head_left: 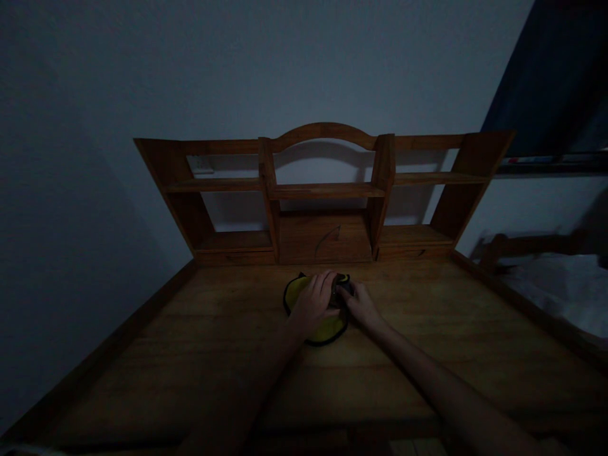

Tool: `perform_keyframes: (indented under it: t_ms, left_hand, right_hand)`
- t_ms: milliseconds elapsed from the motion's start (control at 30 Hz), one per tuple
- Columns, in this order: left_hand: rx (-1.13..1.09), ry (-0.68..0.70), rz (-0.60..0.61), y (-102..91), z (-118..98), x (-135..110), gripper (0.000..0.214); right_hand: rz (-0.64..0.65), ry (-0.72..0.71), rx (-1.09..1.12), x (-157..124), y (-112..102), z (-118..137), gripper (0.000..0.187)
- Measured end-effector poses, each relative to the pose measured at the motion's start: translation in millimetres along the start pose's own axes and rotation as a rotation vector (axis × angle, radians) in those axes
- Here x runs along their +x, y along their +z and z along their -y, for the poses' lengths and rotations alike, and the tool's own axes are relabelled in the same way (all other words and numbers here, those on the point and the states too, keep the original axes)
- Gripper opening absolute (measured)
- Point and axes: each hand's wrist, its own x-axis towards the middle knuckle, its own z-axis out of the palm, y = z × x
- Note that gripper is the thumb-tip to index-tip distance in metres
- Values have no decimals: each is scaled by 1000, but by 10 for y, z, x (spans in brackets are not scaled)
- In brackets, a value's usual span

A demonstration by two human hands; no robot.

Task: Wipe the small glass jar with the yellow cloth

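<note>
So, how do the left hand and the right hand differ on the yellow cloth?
The left hand lies over the middle of the yellow cloth; the right hand is only at its right edge. The left hand hides much of the cloth, the right hand little. Both are palm down over the wooden desk.

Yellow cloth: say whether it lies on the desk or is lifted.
On the desk: the yellow cloth lies flat, its dark edge on the wood, under the left hand.

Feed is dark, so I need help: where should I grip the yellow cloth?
Probably the cloth by its near edge, from the front: it lies flat on the desk, and the left hand and right hand cover its middle and far side.
</note>
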Motion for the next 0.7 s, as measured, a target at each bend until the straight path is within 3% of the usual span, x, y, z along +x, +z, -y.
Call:
perform_keyframes:
  t_ms: [200,333,467,700]
  left_hand:
    - [-8,-10,-47,21,11,0,88]
    - [-50,-19,-67,34,32,-4,87]
    - [-59,-58,-93,83,79,-19,88]
    - [-51,-89,-4,142,122,-65,92]
  right_hand:
    - [2,-101,-380,-62,-95,131,29]
    - [20,-107,-459,-84,-122,182,31]
    - [23,-90,-373,-91,-80,148,31]
    - [20,38,63,-59,20,0,30]
